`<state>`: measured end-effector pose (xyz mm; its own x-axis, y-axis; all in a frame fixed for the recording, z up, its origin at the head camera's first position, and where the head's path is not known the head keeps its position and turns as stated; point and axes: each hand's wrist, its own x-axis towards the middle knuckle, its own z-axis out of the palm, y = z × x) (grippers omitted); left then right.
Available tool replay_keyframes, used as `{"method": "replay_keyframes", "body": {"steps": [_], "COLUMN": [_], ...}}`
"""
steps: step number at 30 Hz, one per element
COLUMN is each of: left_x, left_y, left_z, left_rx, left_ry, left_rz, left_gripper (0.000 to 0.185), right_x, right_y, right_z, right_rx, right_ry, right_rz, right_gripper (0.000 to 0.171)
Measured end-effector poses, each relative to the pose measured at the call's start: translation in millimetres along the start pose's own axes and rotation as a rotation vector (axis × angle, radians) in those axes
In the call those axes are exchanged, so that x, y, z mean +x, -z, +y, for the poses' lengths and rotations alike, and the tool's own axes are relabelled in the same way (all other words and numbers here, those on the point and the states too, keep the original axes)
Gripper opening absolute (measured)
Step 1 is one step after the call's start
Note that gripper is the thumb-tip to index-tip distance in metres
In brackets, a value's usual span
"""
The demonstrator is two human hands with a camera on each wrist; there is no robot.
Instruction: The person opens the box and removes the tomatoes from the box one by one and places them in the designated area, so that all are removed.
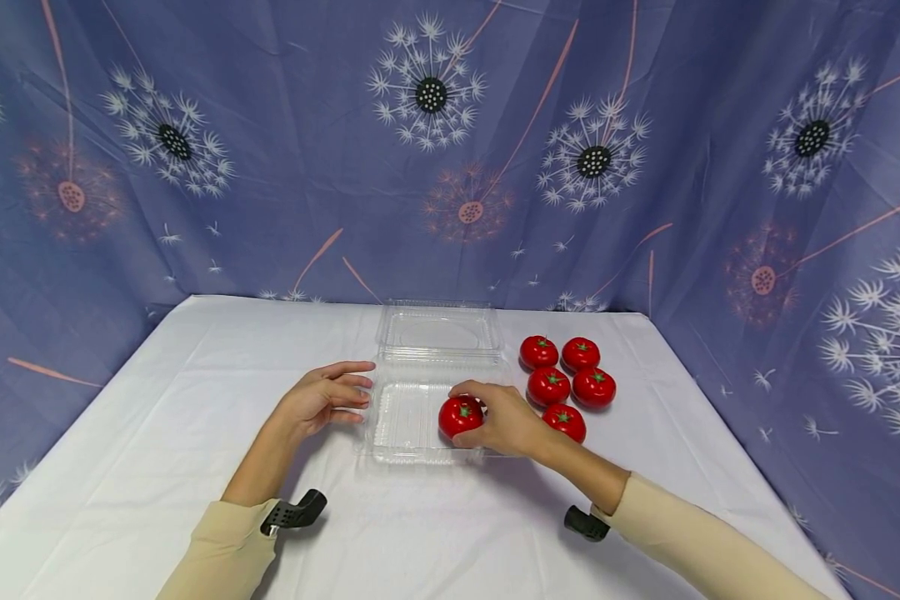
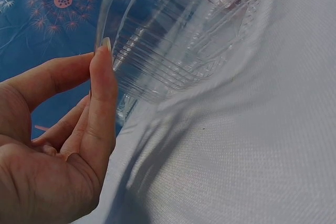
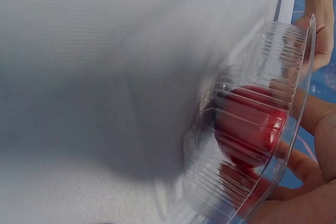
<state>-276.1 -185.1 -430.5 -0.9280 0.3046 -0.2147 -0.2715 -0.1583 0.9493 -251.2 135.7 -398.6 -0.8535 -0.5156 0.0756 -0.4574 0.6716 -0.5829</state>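
Note:
A clear plastic clamshell box (image 1: pixel 408 421) lies on the white table, its lid (image 1: pixel 441 329) folded back on the far side. In its tray, at the right side, is a shiny red tomato (image 1: pixel 461 418) with a green star-shaped top. My right hand (image 1: pixel 506 418) grips this tomato from the right, thumb at the near side and fingers at the far side. In the right wrist view the tomato (image 3: pixel 249 124) shows through the ribbed wall. My left hand (image 1: pixel 322 400) is at the box's left edge, its fingertips (image 2: pixel 103 64) touching the rim with the fingers fairly straight.
Several more red tomatoes (image 1: pixel 549 387) stand grouped on the table right of the box, one of them close to my right wrist. A blue dandelion-print curtain (image 1: pixel 307 167) hangs behind and beside the white tablecloth (image 1: pixel 157 433).

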Motion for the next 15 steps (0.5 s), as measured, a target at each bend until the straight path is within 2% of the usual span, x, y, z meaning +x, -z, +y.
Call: {"method": "replay_keyframes", "body": {"steps": [8, 15], "left_x": [-0.2, -0.4], "left_y": [-0.5, -0.4], "left_z": [0.4, 0.3], "left_rx": [0.006, 0.018], "left_ry": [-0.003, -0.002], "left_rz": [0.001, 0.002], "left_gripper": [0.063, 0.064], "right_x": [1.3, 2.6], "right_y": [-2.5, -3.5], "right_z": [0.8, 0.3], "right_rx": [0.016, 0.017], "right_ry": [0.007, -0.024], "right_rz": [-0.015, -0.018], "right_gripper": [0.06, 0.062]}}
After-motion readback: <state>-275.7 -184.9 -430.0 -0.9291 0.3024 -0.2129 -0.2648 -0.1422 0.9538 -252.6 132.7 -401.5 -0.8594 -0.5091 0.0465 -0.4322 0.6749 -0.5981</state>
